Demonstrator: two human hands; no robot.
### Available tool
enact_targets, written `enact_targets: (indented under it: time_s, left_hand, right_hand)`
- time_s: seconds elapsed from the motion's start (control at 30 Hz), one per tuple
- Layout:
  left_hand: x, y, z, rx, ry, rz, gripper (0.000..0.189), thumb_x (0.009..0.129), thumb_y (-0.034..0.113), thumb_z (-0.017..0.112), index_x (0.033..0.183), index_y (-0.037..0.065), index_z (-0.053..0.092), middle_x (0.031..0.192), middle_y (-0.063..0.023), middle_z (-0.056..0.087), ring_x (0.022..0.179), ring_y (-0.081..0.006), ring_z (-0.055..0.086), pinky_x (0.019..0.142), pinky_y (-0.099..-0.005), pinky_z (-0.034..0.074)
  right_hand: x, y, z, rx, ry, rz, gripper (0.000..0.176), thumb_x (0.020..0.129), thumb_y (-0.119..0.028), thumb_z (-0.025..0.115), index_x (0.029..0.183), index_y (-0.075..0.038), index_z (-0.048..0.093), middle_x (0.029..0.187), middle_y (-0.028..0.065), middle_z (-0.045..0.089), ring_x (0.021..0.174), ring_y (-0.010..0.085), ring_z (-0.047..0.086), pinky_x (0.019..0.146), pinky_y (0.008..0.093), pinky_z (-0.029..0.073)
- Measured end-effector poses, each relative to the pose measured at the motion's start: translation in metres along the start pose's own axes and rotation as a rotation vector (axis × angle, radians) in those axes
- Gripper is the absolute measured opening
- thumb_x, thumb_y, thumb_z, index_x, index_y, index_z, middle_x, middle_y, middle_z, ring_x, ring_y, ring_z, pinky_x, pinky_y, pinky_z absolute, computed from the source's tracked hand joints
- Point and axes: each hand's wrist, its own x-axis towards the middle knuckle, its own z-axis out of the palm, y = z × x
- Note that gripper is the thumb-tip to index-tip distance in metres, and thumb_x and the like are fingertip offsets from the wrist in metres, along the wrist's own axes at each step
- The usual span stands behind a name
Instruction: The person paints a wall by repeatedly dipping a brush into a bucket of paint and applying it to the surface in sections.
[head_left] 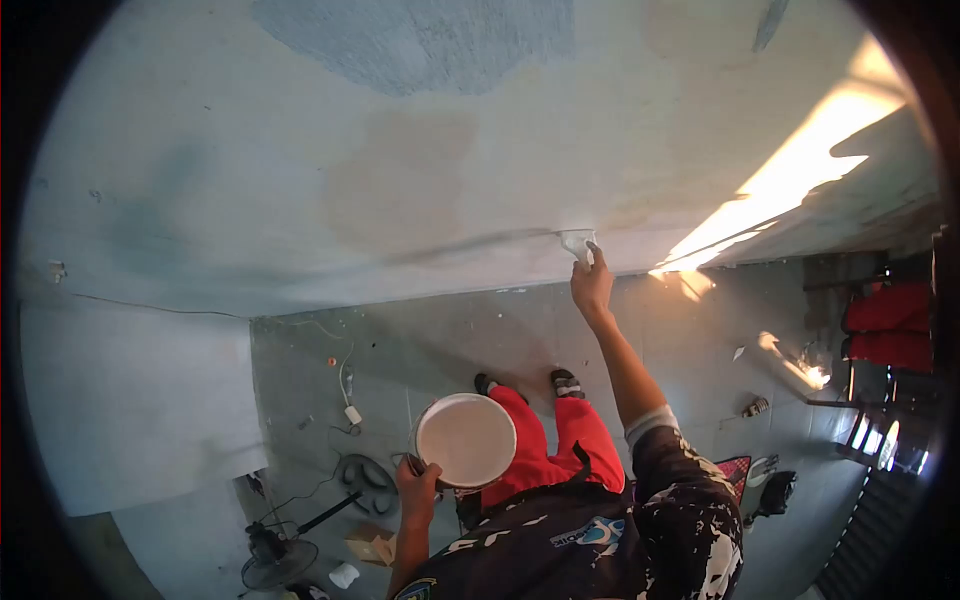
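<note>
My right hand (592, 280) is stretched out to the wall and closed around a flat white paintbrush (577, 241). The brush's wide edge meets the pale wall (540, 150) low down, near the floor. In my left hand (418, 485) is the rim of a round bucket (466, 440), held in front of my body at the left. Pale, smooth paint shows inside the bucket. My left thumb lies over the near rim; the other fingers are mostly hidden beneath it.
Bright sunlight falls across the wall at right. A standing fan (275, 560), a cardboard box (372, 543) and a power strip (352, 414) with a cord lie on the floor at left. Red cloth (890, 325) hangs at far right, and a black object (775, 492) lies behind my right arm.
</note>
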Motion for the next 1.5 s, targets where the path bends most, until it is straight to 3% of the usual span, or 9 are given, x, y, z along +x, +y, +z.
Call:
enact_targets:
  time_s: [0.2,0.27,0.6,0.67,0.77,1.1,1.17,1.37,1.5]
  left_hand:
    - [0.005,-0.014,0.011,-0.006,0.013,0.028,0.020,0.069,0.005,0.063,0.081,0.004,0.047,0.074,-0.0006,0.047,0.056,-0.0097,0.046,0.049,-0.0255,0.040]
    - [0.002,-0.008,0.012,-0.049,-0.016,-0.045,0.019,0.070,0.006,0.062,0.085,0.004,0.050,0.080,-0.0025,0.050,0.067,-0.0126,0.049,0.061,-0.0284,0.043]
    - [-0.007,-0.003,0.011,-0.013,0.049,0.012,0.019,0.070,0.006,0.062,0.083,0.003,0.048,0.076,-0.0025,0.048,0.059,-0.0120,0.050,0.051,-0.0262,0.043]
    - [-0.004,-0.012,0.011,-0.035,0.042,0.011,0.019,0.070,0.006,0.062,0.083,0.003,0.049,0.076,-0.0021,0.048,0.060,-0.0119,0.050,0.051,-0.0263,0.043]
    - [-0.007,-0.006,0.012,-0.006,0.033,0.014,0.019,0.069,0.006,0.062,0.082,0.003,0.049,0.076,-0.0018,0.048,0.059,-0.0115,0.050,0.051,-0.0269,0.044]
    - [-0.005,-0.010,0.023,-0.125,-0.037,-0.013,0.020,0.068,0.004,0.063,0.083,0.002,0.049,0.075,-0.0012,0.047,0.058,-0.0101,0.048,0.049,-0.0259,0.045]
    - [0.005,-0.026,0.020,-0.111,-0.042,0.044,0.020,0.068,0.004,0.063,0.083,0.002,0.050,0.075,-0.0010,0.048,0.057,-0.0099,0.047,0.049,-0.0251,0.044]
    - [0.010,-0.039,0.008,0.008,-0.022,0.095,0.019,0.068,0.004,0.063,0.080,0.004,0.048,0.073,-0.0001,0.047,0.058,-0.0091,0.046,0.050,-0.0245,0.042]
    - [-0.017,-0.003,0.018,-0.039,-0.030,0.030,0.020,0.068,0.004,0.063,0.080,0.005,0.047,0.074,0.0005,0.047,0.059,-0.0088,0.046,0.053,-0.0253,0.041]
  right_hand:
    - [-0.034,-0.086,-0.109,0.228,0.065,-0.164,0.042,0.089,-0.009,0.061,0.130,-0.004,0.053,0.063,0.0133,0.059,0.053,0.0181,0.055,0.056,0.0314,0.045]
    - [-0.036,-0.082,-0.118,0.254,0.167,-0.414,0.038,0.089,-0.003,0.060,0.127,0.000,0.055,0.062,0.0091,0.055,0.049,0.0116,0.046,0.050,0.0274,0.040]
    - [0.013,0.058,-0.013,0.048,0.321,-0.585,0.037,0.090,-0.006,0.059,0.127,-0.004,0.055,0.072,0.0189,0.061,0.061,0.0343,0.060,0.054,0.0421,0.048]
    - [0.007,0.074,-0.012,-0.139,-0.043,-0.189,0.037,0.089,-0.011,0.057,0.126,-0.005,0.055,0.081,0.0237,0.065,0.076,0.0426,0.063,0.067,0.0505,0.050]
    - [0.015,0.104,-0.005,-0.236,-0.167,-0.007,0.039,0.086,-0.014,0.057,0.123,-0.004,0.056,0.089,0.0269,0.066,0.086,0.0455,0.063,0.079,0.0525,0.049]
    - [0.021,-0.016,-0.085,0.034,0.159,-0.030,0.041,0.082,-0.014,0.063,0.121,-0.003,0.056,0.083,0.0240,0.067,0.081,0.0400,0.066,0.075,0.0474,0.049]
    - [0.005,-0.041,-0.114,0.164,0.138,-0.090,0.038,0.086,-0.012,0.064,0.123,-0.004,0.056,0.067,0.0131,0.062,0.061,0.0225,0.061,0.059,0.0365,0.047]
    - [-0.014,-0.051,-0.137,0.234,0.265,-0.386,0.034,0.092,-0.009,0.059,0.124,-0.002,0.055,0.053,0.0053,0.047,0.047,0.0122,0.044,0.045,0.0290,0.034]
    - [0.021,0.040,-0.067,0.000,0.257,-0.499,0.034,0.092,-0.008,0.057,0.126,-0.002,0.055,0.065,0.0171,0.060,0.057,0.0306,0.061,0.050,0.0385,0.046]
